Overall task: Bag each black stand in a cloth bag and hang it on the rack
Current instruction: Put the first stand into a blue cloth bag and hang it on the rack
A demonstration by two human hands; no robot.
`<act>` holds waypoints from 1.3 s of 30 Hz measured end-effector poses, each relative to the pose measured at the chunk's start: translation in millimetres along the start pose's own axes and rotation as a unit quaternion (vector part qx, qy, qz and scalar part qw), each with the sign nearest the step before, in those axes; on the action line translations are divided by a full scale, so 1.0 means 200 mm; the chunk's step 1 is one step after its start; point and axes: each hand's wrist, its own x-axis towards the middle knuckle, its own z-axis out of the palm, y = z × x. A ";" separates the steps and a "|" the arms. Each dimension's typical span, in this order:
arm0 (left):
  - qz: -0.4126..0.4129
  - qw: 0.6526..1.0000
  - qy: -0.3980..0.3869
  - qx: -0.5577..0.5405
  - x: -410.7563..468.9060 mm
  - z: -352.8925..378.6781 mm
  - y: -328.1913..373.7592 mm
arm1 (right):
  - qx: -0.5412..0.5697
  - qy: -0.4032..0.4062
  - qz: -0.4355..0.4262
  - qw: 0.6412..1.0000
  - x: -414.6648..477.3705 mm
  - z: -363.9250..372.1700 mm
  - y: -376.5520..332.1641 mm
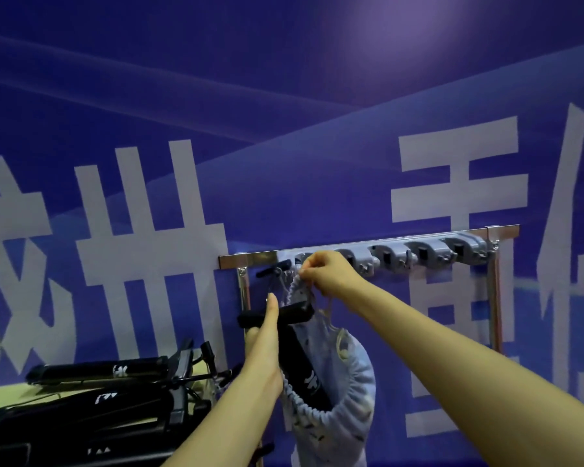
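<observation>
A light blue cloth bag hangs below the left end of the rack, with a black stand sticking up out of its gathered mouth. My right hand pinches the bag's drawstring at the rack's leftmost clip. My left hand presses against the stand's upper part, fingers stretched upward; whether it grips the stand is unclear. Several more black stands lie piled at the lower left.
The rack is a chrome frame with a row of grey clips along its top bar, set against a blue wall with large white characters. Chrome posts run down at both ends. A pale yellow surface lies under the pile.
</observation>
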 end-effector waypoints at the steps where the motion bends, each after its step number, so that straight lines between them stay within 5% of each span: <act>1: -0.006 1.000 0.005 -0.004 0.03 0.00 -0.01 | -0.003 -0.007 0.000 1.000 0.03 0.00 0.01; 12: 0.011 0.997 0.077 -0.009 0.25 0.01 0.00 | -0.145 -0.102 -0.101 0.979 0.24 0.09 -0.03; 19: 0.030 0.995 0.093 -0.018 0.29 -0.01 0.01 | -0.237 -0.058 -0.123 0.962 0.34 0.14 -0.06; 32: 0.025 0.991 0.090 0.091 0.34 0.01 -0.10 | -0.093 0.044 -0.046 0.994 0.32 0.23 0.17; 39: -0.027 0.981 0.047 0.184 0.23 -0.02 -0.11 | -0.158 0.082 -0.073 0.981 0.18 0.27 0.24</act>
